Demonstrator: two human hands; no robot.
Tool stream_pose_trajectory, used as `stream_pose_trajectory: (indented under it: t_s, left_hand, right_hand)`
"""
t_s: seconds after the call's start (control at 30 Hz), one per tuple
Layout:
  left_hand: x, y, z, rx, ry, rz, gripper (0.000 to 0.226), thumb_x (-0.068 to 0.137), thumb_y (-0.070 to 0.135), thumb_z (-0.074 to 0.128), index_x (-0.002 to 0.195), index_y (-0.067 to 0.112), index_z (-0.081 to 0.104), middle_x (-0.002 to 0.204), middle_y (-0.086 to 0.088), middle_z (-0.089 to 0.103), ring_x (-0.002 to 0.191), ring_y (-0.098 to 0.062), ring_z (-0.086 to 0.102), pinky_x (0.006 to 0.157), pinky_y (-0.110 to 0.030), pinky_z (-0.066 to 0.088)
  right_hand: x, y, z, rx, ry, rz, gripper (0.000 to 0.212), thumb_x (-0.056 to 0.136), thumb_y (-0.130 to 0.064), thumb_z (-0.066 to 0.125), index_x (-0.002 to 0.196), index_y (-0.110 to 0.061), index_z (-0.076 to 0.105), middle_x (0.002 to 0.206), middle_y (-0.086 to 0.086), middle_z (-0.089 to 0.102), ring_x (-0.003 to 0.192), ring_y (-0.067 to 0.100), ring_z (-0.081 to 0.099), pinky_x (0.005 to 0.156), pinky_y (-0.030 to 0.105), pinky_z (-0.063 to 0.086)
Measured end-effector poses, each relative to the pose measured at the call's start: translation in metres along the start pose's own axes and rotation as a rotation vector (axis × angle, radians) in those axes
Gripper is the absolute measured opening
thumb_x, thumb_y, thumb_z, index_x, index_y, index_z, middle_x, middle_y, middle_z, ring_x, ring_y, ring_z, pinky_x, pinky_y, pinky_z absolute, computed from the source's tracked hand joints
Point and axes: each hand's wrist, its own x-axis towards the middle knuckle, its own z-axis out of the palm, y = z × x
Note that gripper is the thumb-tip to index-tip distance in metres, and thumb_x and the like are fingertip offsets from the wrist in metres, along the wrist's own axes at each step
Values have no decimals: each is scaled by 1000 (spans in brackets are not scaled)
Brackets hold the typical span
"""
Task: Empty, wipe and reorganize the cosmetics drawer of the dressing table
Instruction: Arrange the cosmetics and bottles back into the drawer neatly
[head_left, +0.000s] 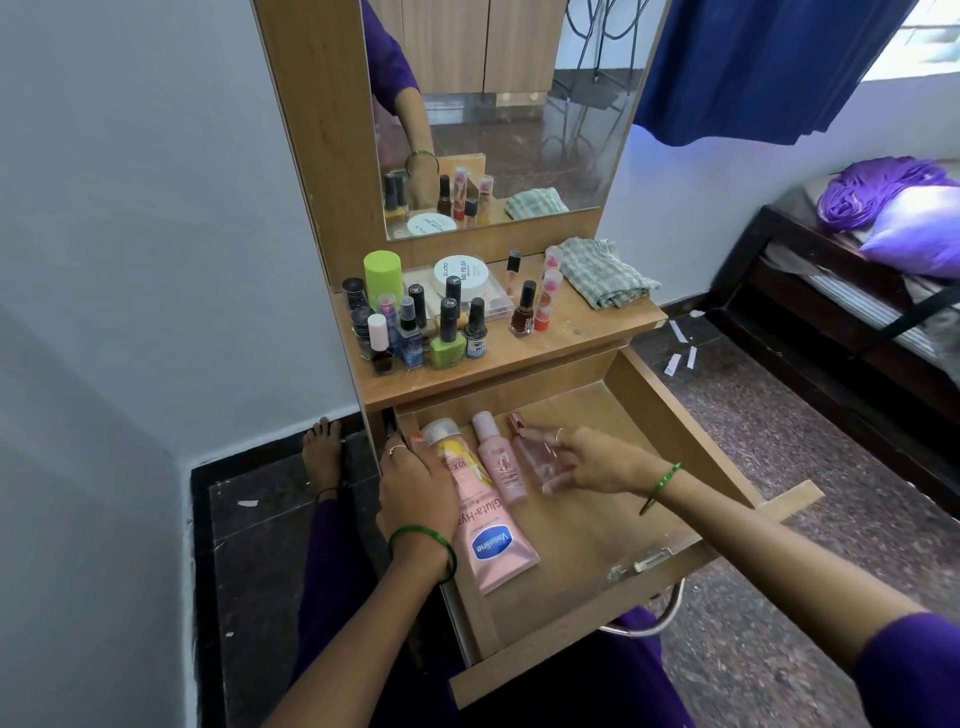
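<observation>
The wooden drawer (670, 415) is pulled out below the dressing table top (587, 332). Inside it lie a pink Vaseline tube (493, 545), a small pink bottle (500, 460) and a clear pink perfume bottle (537, 457), side by side at the left. My left hand (415, 488) rests flat on the tube's upper end and a clear-capped bottle (441, 434). My right hand (592, 460) grips the perfume bottle with fingers and thumb. Several nail polish bottles (447, 332), a green-capped can (383, 275) and a white round jar (461, 274) stand on the top.
A checked cloth (602, 278) lies folded on the top's right side, under the mirror (519, 130). The right part of the drawer floor is bare wood. A bed (857, 312) stands at the right, a white wall at the left. My foot (322, 457) is beside the table.
</observation>
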Motion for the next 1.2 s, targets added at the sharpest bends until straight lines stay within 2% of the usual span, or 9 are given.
stream_pose_trajectory:
  t_s: [0.07, 0.2, 0.3, 0.37, 0.5, 0.7, 0.93, 1.1, 1.2]
  left_hand:
    - [0, 0, 0, 1, -2, 4, 29, 102, 36, 27, 96, 16, 48, 98, -6, 59, 90, -26, 58, 71, -36, 39]
    - [1, -2, 1, 3, 2, 6, 30, 102, 36, 27, 96, 16, 49, 97, -6, 59, 89, -26, 59, 70, -36, 41]
    - [0, 0, 0, -1, 0, 3, 31, 102, 36, 27, 96, 15, 49, 95, -5, 58, 85, -22, 56, 69, -35, 37]
    - [0, 0, 0, 3, 2, 5, 30, 102, 36, 27, 95, 16, 48, 93, -4, 58, 81, -18, 53, 67, -34, 35]
    - [2, -2, 2, 5, 7, 9, 31, 102, 36, 27, 94, 16, 49, 90, -4, 58, 81, -19, 57, 65, -33, 39]
    - [3, -4, 3, 20, 2, 13, 32, 102, 37, 28, 94, 14, 50, 87, -4, 59, 77, -19, 58, 59, -29, 38]
    - [3, -5, 4, 14, 15, 20, 33, 101, 36, 28, 94, 14, 51, 88, -6, 60, 78, -20, 58, 62, -32, 42]
    - [3, -5, 4, 12, 12, 26, 32, 101, 37, 28, 95, 15, 51, 90, -6, 60, 79, -19, 60, 61, -31, 42]
    - [4, -6, 5, 10, 16, 21, 34, 101, 37, 28, 96, 14, 52, 91, -6, 61, 80, -20, 60, 63, -33, 44]
  right_hand:
    - [-6, -1, 2, -111, -4, -13, 79, 78, -24, 73, 145, -25, 31, 157, -10, 16, 133, 20, 39, 108, 26, 31]
    - [-7, -4, 6, -186, 56, -16, 59, 84, -15, 65, 138, -17, 44, 157, -8, 16, 124, 23, 49, 97, 20, 33]
    - [-3, -3, 11, -201, 77, 23, 39, 84, -17, 64, 122, -10, 57, 149, 2, 38, 108, 25, 58, 91, 27, 45]
    - [0, -3, 13, -223, 77, 67, 33, 85, -20, 64, 115, -7, 60, 126, 9, 59, 104, 26, 59, 90, 35, 48]
    - [8, -4, 14, -217, 95, 68, 42, 83, -19, 65, 123, -10, 56, 131, 8, 56, 106, 27, 58, 91, 34, 46]
    - [9, -9, 8, -156, 97, -25, 73, 81, -6, 65, 145, -21, 32, 156, -2, 20, 131, 22, 42, 102, 18, 30]
    - [7, -10, 10, -133, 106, -13, 71, 80, -8, 66, 143, -21, 37, 155, -6, 23, 127, 23, 46, 104, 24, 36]
    - [1, -18, 4, -168, 108, 7, 65, 82, -12, 66, 141, -19, 39, 154, 0, 28, 124, 24, 48, 97, 19, 34]
    - [-3, -22, -2, -211, 106, 9, 53, 83, -22, 68, 131, -10, 49, 148, 1, 36, 101, 21, 57, 84, 21, 39]
